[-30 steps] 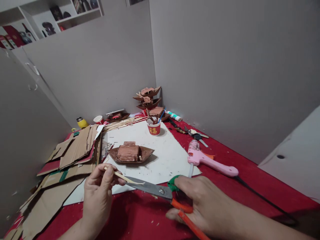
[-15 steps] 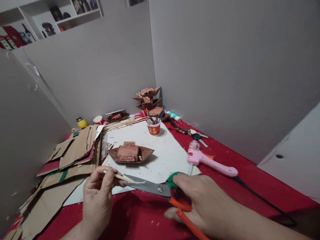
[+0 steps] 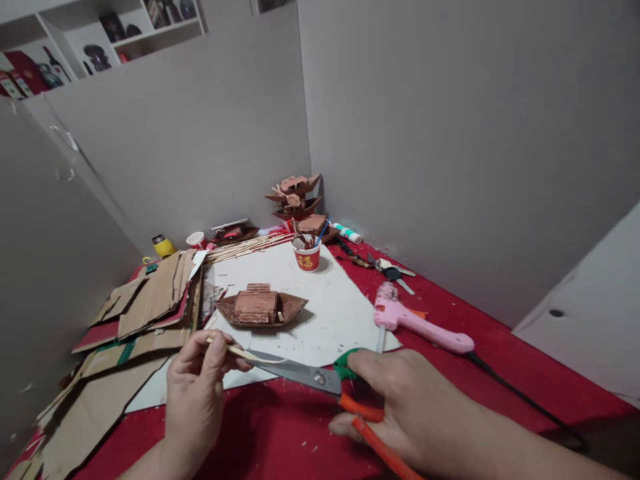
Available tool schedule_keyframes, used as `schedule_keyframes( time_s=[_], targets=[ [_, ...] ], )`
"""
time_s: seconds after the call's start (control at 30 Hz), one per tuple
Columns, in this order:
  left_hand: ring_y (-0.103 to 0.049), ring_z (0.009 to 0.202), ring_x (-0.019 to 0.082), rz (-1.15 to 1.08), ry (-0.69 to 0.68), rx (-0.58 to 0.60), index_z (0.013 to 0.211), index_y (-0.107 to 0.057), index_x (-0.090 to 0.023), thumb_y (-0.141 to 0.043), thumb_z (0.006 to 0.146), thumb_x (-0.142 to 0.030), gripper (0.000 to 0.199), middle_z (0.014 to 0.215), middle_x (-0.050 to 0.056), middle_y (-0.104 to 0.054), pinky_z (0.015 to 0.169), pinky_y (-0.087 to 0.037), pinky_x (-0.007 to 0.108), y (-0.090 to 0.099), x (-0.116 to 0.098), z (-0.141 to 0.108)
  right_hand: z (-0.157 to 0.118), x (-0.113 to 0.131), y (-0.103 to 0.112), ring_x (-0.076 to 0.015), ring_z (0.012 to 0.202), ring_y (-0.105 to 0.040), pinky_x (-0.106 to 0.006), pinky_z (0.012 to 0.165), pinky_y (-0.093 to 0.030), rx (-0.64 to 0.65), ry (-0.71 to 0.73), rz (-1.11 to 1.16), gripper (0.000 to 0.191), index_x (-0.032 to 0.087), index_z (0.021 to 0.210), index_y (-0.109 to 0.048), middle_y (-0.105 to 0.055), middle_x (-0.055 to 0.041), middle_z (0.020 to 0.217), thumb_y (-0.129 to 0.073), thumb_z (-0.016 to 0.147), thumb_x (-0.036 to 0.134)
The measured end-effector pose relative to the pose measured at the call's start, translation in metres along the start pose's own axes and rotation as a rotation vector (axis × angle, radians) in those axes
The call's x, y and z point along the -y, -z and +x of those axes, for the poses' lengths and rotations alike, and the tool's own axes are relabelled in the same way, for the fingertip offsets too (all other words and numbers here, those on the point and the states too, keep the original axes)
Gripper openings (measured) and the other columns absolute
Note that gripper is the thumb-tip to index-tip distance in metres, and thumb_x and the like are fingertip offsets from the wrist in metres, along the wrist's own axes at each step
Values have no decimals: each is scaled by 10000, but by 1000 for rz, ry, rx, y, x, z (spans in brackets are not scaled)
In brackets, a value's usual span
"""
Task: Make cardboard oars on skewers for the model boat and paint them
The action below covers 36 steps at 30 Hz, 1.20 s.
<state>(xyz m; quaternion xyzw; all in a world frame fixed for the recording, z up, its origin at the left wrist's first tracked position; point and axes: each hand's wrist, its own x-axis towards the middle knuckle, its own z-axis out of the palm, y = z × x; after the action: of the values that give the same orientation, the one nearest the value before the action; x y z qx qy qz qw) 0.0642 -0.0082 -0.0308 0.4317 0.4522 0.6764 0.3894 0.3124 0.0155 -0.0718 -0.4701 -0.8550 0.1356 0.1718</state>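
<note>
In the head view my left hand [image 3: 200,383] pinches a thin pale wooden stick [image 3: 240,351] between thumb and fingers. A curled sliver at the stick's right end lies along the blade of the scissors [image 3: 305,377]. My right hand [image 3: 400,400] is wrapped round the scissors' green and orange handles, with the blades pointing left toward my left fingers. Beyond both hands a brown model boat [image 3: 260,309] with a slatted cabin roof sits upright on a white board [image 3: 340,313]. A short pale peg stands near the boat's right end.
Cardboard pieces [image 3: 150,293] are piled at the left. A pink glue gun [image 3: 425,327] with a black cord lies at the right, near keys [image 3: 397,270]. Behind are a red paper cup [image 3: 307,260], long thin sticks [image 3: 250,248] and stacked model boats [image 3: 295,197].
The scissor blades have shifted slightly along the stick, and the sliver's tip now lies flatter against the blade. Both hands keep their grips and have barely moved.
</note>
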Motion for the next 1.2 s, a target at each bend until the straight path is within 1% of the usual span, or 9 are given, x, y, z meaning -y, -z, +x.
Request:
schedule_keyframes(
  time_s=[0.07,0.17,0.37,0.47,0.6,0.8,1.0,1.1,1.2],
  targets=[
    [-625,569,88,-22,0,-16,756,-685,-190,-732,768,-315,134,738,-30,-654,597,-532,198,0,1,0,0,1,2,-183,522,-524,-270,501,-225,27,-22,11,466,220,673,-473,-610,-22,629,-641,703,653],
    [-619,580,85,-42,2,-28,772,-693,-195,-741,760,-310,125,767,-31,-655,588,-535,195,-1,5,-1,2,2,3,-187,538,-527,-271,513,-230,23,-29,16,444,218,693,-490,-617,-22,648,-664,689,626],
    [-601,595,80,-46,7,-11,760,-702,-197,-742,759,-310,120,766,-32,-660,565,-530,173,-2,6,-2,2,0,-2,-168,515,-498,-271,507,-211,-15,25,11,481,216,674,-465,-588,-10,620,-632,703,667],
    [-610,588,88,-62,16,-1,752,-717,-192,-748,751,-328,140,721,-23,-676,568,-535,175,-3,3,-1,0,-2,-4,-159,499,-487,-270,495,-202,-36,53,16,496,218,666,-456,-568,-4,594,-601,722,689],
    [-629,566,103,-55,17,-11,742,-740,-170,-765,720,-377,209,664,4,-702,552,-539,175,-2,1,2,-1,-4,-7,-147,491,-481,-265,492,-220,-59,78,53,472,217,668,-460,-562,5,584,-622,731,656],
    [-654,548,120,14,56,9,805,-729,-179,-722,773,-360,184,667,2,-717,590,-559,217,3,8,-1,-3,-8,-12,-136,474,-466,-264,482,-221,-63,75,93,525,216,637,-441,-566,-5,564,-572,740,713],
    [-658,537,118,-5,13,-5,785,-715,-166,-729,763,-367,202,652,-1,-709,585,-555,211,0,2,2,0,-6,1,-140,481,-451,-257,480,-237,-64,24,69,516,224,640,-409,-552,6,570,-595,733,696],
    [-668,525,132,3,4,-16,766,-706,-170,-732,757,-375,207,631,-3,-706,570,-556,220,-2,-3,3,0,-3,9,-162,498,-472,-264,483,-233,-77,10,8,490,226,666,-431,-574,-2,603,-636,711,668],
    [-667,536,132,34,-12,-9,774,-708,-175,-718,772,-372,198,633,-4,-707,581,-562,225,-2,-2,2,0,0,11,-182,509,-503,-271,485,-230,-89,27,-42,480,225,668,-454,-578,-3,614,-690,668,642]
  ],
)
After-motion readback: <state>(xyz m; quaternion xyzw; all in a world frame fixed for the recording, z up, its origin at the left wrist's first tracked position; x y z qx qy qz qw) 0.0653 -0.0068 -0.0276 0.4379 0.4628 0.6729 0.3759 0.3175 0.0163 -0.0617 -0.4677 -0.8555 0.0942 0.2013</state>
